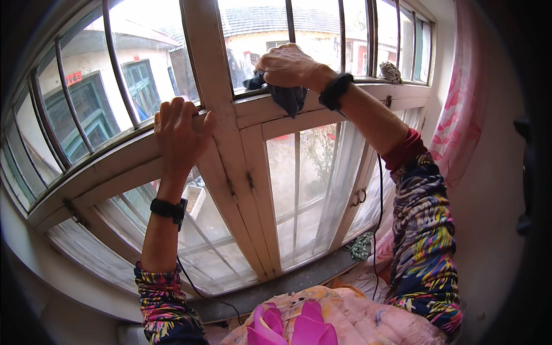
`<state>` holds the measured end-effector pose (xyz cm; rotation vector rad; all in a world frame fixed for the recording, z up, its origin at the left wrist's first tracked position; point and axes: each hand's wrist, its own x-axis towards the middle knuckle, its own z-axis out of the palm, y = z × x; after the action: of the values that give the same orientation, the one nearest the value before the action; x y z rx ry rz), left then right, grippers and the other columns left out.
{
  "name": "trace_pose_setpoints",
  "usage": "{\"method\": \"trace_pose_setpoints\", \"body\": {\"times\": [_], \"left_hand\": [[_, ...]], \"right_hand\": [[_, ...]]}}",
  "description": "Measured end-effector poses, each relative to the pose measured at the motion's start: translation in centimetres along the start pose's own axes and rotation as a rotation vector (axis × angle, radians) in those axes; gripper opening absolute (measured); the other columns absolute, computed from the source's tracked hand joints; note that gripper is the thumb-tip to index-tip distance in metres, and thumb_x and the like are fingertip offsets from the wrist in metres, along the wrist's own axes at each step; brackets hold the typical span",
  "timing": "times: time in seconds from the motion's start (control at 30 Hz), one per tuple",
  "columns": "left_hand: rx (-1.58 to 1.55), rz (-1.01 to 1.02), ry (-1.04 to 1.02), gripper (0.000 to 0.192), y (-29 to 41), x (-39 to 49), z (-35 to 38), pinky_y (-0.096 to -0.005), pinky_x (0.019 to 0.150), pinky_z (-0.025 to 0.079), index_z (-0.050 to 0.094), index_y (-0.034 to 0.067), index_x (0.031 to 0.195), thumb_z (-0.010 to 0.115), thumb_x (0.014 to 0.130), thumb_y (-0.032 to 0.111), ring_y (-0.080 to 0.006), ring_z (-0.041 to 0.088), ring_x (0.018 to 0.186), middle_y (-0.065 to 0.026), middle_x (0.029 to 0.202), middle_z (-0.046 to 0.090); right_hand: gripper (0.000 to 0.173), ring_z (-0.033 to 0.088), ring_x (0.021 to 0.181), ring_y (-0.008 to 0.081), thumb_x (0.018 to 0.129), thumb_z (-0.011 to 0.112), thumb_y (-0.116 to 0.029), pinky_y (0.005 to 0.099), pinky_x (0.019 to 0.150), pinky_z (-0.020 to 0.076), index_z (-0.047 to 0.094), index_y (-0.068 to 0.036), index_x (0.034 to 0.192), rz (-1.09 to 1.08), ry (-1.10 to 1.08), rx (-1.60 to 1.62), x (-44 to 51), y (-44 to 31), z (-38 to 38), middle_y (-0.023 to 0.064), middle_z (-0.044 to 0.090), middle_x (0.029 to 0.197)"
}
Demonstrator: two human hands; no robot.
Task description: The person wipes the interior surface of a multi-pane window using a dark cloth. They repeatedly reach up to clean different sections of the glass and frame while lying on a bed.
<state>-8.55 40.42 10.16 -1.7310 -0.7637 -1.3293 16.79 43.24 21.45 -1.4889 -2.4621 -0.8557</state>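
My right hand [293, 64] is closed around a dark cloth [289, 100]. It is at the lower part of the upper middle window pane [254, 43], and one end of the cloth hangs over the wooden crossbar [254, 108]. Whether the cloth touches the glass is hidden by the hand. To the left, my left hand [181, 129] grips the crossbar beside the thick wooden upright [215, 77], its fingers hooked over the top edge. Both wrists wear black bands with thin cables.
Metal bars [114, 64] run behind the upper panes. A crumpled patterned cloth [390, 72] sits on the crossbar at right; a green one [360, 246] lies on the sill [302, 282]. A pink curtain [457, 108] hangs at right. Pink fabric with magenta petals [315, 323] is below me.
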Motion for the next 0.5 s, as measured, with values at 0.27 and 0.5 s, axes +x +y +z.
{"method": "trace_pose_setpoints", "body": {"times": [0.27, 0.5], "left_hand": [[0.02, -0.014, -0.023, 0.026, 0.1, 0.0, 0.2, -0.0415, 0.074, 0.046, 0.057, 0.009, 0.077, 0.074, 0.078, 0.027, -0.0251, 0.055, 0.084, -0.0052, 0.085, 0.054], [0.009, -0.003, -0.01, 0.025, 0.0, 0.0, 0.1, -0.0418, 0.074, 0.045, 0.056, 0.008, 0.076, 0.073, 0.08, 0.026, -0.0253, 0.054, 0.082, -0.0053, 0.082, 0.052]], "right_hand": [[0.027, 0.071, 0.092, 0.0324, 0.088, 0.052, -0.016, 0.0469, 0.086, 0.055, 0.069, -0.005, 0.106, -0.173, 0.292, 0.41, -1.2, -1.2, 3.5, 0.0205, 0.072, 0.097], [0.039, 0.072, 0.093, 0.0332, 0.086, 0.058, -0.017, 0.0435, 0.088, 0.0547, 0.069, -0.013, 0.123, 0.027, 0.18, 0.322, -0.9, 0.4, 1.0, 0.0165, 0.074, 0.106]]}}
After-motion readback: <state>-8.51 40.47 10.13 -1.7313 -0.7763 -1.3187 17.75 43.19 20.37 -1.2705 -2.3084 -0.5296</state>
